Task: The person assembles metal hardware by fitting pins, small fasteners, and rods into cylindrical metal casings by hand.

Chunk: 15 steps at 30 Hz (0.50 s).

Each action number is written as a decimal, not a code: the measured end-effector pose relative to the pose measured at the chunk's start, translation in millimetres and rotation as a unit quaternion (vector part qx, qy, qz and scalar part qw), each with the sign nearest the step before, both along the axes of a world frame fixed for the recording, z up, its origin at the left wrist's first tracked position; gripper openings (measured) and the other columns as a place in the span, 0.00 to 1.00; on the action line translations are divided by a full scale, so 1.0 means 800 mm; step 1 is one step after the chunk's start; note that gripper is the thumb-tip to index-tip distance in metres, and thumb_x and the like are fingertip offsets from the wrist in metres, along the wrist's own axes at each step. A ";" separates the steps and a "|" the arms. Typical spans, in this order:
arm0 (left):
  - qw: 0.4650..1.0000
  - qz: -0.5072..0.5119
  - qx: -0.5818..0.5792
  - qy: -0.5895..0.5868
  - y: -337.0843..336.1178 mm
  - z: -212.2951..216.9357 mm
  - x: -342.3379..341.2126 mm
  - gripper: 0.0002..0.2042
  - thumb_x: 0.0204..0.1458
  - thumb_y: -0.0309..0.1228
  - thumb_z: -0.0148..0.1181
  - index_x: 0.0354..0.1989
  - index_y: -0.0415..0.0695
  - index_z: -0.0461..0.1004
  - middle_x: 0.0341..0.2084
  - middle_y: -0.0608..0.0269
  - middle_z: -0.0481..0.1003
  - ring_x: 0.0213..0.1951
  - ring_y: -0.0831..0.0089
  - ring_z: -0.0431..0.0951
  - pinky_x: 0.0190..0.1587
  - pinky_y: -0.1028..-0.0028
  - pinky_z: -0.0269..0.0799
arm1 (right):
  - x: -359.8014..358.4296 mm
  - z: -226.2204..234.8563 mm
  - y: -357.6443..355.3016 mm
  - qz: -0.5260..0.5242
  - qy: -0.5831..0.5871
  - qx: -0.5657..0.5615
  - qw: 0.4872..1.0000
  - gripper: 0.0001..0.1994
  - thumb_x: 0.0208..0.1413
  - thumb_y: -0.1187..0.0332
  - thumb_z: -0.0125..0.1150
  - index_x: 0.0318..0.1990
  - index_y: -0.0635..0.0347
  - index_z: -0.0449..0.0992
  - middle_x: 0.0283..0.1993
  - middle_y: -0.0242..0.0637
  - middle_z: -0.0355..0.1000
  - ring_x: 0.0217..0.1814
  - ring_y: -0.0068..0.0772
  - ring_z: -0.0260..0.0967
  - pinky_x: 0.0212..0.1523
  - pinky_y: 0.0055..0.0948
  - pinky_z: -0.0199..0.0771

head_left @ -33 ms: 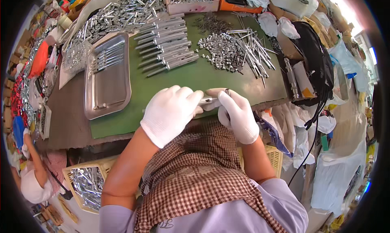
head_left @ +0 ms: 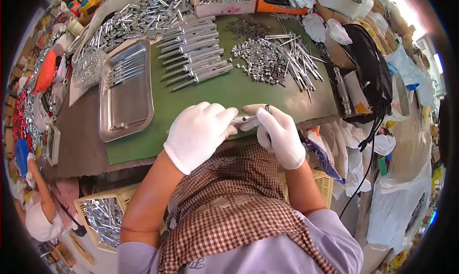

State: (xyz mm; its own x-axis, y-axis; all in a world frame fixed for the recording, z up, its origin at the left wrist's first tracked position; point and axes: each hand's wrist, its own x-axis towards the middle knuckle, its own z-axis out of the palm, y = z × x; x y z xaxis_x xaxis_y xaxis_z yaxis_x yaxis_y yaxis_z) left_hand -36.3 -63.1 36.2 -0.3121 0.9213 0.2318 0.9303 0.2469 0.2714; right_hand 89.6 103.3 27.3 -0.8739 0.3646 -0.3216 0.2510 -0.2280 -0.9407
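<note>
Both my hands wear white knit gloves and meet above the near edge of the green mat (head_left: 181,114). My left hand (head_left: 198,136) is closed around a silver metal tube (head_left: 239,119), most of it hidden in the palm. Close against the tube's right end, my right hand (head_left: 281,133) pinches a small dark-tipped metal piece (head_left: 267,108) between thumb and fingers. What kind of part it is cannot be made out. Beyond my left hand lies a row of silver tubes with thin rods (head_left: 203,56). Farther right is a heap of small silver fittings (head_left: 260,59).
A steel tray (head_left: 126,112) with several thin rods stands on the left. Long thin rods (head_left: 301,66) lie beside the fittings. Loose metal parts (head_left: 143,16) and a pink box (head_left: 224,8) fill the back. A crate of tubes (head_left: 103,221) sits low left, near another person's arm (head_left: 40,185).
</note>
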 end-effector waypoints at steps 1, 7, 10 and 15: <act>0.999 0.005 0.022 -0.033 -0.005 -0.003 0.000 0.18 0.49 0.36 0.66 0.48 0.45 0.76 0.32 0.62 0.75 0.36 0.61 0.76 0.39 0.65 0.73 | 0.002 -0.001 0.000 0.008 0.001 0.006 1.000 0.16 0.69 0.62 0.48 0.53 0.66 0.76 0.31 0.32 0.77 0.18 0.11 0.55 0.20 0.15 0.55; 0.993 0.032 0.062 -0.100 -0.006 -0.016 0.006 0.16 0.51 0.31 0.64 0.50 0.50 0.78 0.29 0.62 0.75 0.32 0.61 0.77 0.36 0.66 0.73 | 0.000 -0.013 0.005 0.020 -0.043 0.162 0.986 0.11 0.62 0.66 0.58 0.39 0.67 0.78 0.26 0.33 0.76 0.27 0.17 0.67 0.31 0.21 0.68; 0.988 0.043 0.075 -0.127 -0.002 -0.022 0.011 0.16 0.50 0.29 0.63 0.50 0.55 0.78 0.28 0.63 0.74 0.28 0.62 0.76 0.32 0.67 0.73 | 0.001 -0.016 0.008 0.002 -0.036 0.166 0.986 0.11 0.61 0.66 0.59 0.38 0.68 0.78 0.26 0.34 0.76 0.29 0.19 0.69 0.34 0.23 0.70; 0.987 0.084 0.050 -0.129 0.005 -0.020 0.018 0.14 0.51 0.29 0.62 0.47 0.58 0.78 0.26 0.64 0.73 0.25 0.62 0.76 0.28 0.66 0.73 | -0.001 -0.011 0.013 -0.006 -0.036 0.183 0.982 0.11 0.61 0.67 0.58 0.39 0.68 0.77 0.26 0.35 0.76 0.28 0.20 0.70 0.34 0.23 0.71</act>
State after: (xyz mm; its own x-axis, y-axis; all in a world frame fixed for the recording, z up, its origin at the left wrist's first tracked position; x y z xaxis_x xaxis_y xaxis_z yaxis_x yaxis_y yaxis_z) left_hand -21.8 -58.9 20.3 -0.5189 0.8281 0.2119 0.7750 0.3512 0.5253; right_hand 88.9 113.4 18.1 -0.8486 0.4777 -0.2272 0.3187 0.1187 -0.9404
